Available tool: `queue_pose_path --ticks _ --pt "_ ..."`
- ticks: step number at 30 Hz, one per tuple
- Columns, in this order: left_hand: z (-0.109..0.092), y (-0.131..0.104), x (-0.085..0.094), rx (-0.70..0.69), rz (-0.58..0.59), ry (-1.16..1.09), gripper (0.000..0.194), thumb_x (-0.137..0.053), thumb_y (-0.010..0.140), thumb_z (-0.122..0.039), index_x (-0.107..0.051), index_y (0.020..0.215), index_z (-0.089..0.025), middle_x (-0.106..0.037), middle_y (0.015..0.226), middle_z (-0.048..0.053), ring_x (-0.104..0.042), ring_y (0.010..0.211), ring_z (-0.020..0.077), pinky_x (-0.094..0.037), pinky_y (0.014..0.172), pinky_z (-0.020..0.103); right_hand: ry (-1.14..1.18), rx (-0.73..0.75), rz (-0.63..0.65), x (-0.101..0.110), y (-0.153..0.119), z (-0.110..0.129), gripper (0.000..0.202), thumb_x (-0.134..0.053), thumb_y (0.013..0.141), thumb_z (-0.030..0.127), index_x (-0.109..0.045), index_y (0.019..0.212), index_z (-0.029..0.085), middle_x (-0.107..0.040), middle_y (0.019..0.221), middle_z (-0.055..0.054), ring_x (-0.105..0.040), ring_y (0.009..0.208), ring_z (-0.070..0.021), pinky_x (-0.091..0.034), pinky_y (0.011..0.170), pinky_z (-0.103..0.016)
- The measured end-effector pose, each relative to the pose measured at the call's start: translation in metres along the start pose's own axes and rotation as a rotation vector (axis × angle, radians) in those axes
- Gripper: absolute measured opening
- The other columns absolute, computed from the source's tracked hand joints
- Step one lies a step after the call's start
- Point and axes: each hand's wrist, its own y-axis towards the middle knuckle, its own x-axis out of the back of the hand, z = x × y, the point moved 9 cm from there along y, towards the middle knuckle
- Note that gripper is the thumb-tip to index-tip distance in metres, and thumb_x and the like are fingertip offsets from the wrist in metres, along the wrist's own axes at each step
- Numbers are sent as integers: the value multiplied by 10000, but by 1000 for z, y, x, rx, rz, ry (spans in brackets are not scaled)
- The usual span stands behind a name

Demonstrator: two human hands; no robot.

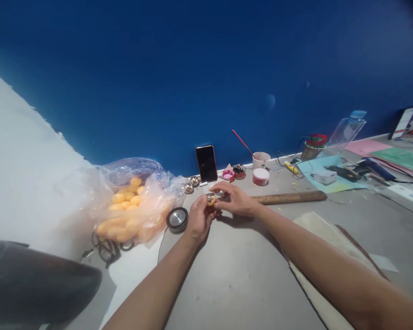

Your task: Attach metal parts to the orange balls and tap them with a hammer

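Pinched in my left hand (200, 217) is a small yellow-orange ball (211, 202) with a shiny silver top. My right hand (234, 200) is bent close beside it, thumb near the ball and index finger arched above. A small shiny metal piece (221, 193) shows between its fingers; whether it is gripped or lies behind them I cannot tell. Left of my left hand sits a round black dish with a silver centre (177, 219). Two shiny patterned balls (189, 188) rest just beyond. Behind my right wrist lies a wooden handle (290, 198), its left end hidden.
A clear plastic bag (151, 172) of yellow-orange balls (134, 200) stands at left. Along the blue wall are a phone (207, 163), small tins (239, 171), a red-and-white tub (260, 177) and a paper cup (261, 158). Cloth (325, 238), papers and a bottle (349, 128) are at right.
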Motion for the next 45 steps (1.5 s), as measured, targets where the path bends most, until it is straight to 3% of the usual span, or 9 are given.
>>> queue_pose_path --ticks 4,7,13,17,20,24,30,34,45 --pt "2 2 11 10 -95 -31 518 -822 860 -628 -667 889 -135 -697 749 49 -628 606 147 -518 566 266 -158 -155 -257 35 -2 -29 121 -672 926 253 -763 982 197 -780 1027 -87 -708 971 -241 -548 846 -371" --pt "4 3 15 35 -132 -54 478 -753 940 -596 -668 892 -129 -690 733 52 -633 603 149 -522 565 266 -326 -238 -313 49 -5 -43 139 -634 926 198 -760 867 204 -770 945 -76 -690 915 -238 -531 843 -372" --pt "10 7 15 83 -171 -136 469 -555 1078 -532 -725 1069 -95 -780 1136 184 -754 876 208 -616 728 317 -682 -158 -59 26 6 -34 191 -623 975 178 -814 978 183 -755 1101 -133 -637 1061 -285 -493 979 -421" --pt "14 12 15 79 -160 -159 492 -587 1054 -568 -733 1077 -99 -784 1105 183 -761 920 227 -627 785 342 -812 -134 77 7 10 -28 226 -653 1015 312 -835 1096 207 -666 1415 -153 -561 1258 -348 -459 1064 -497" --pt "9 11 20 1 -177 -94 521 -648 1001 -624 -735 1036 -111 -789 1017 153 -757 851 217 -604 715 319 -845 -139 151 -3 8 -30 259 -715 987 369 -829 1170 226 -608 1510 -157 -495 1353 -377 -436 1098 -540" --pt "3 7 17 -41 -166 23 631 -689 919 -720 -741 1031 -101 -770 836 108 -675 624 161 -526 583 276 -809 -118 143 -6 6 -29 196 -666 1004 279 -852 1027 222 -660 1445 -145 -500 1342 -358 -447 1081 -520" --pt "1 1 8 -41 -126 115 752 -738 817 -795 -736 1057 -82 -786 877 129 -663 606 150 -503 571 265 -683 -5 69 -4 0 -19 160 -697 950 240 -846 903 202 -725 1341 -139 -543 1308 -343 -444 1112 -522" --pt "3 -1 11 -51 -162 195 798 -711 784 -852 -707 1063 -105 -775 829 109 -683 599 171 -490 552 268 -696 -29 9 0 1 -23 164 -700 951 240 -860 920 219 -725 1361 -140 -544 1329 -357 -431 1133 -554" --pt "4 -3 9 -63 -176 265 732 -678 816 -848 -668 998 -139 -759 785 88 -704 614 184 -496 545 260 -731 -119 158 1 9 -36 136 -764 937 270 -886 993 249 -701 1444 -141 -525 1386 -380 -437 1136 -567"
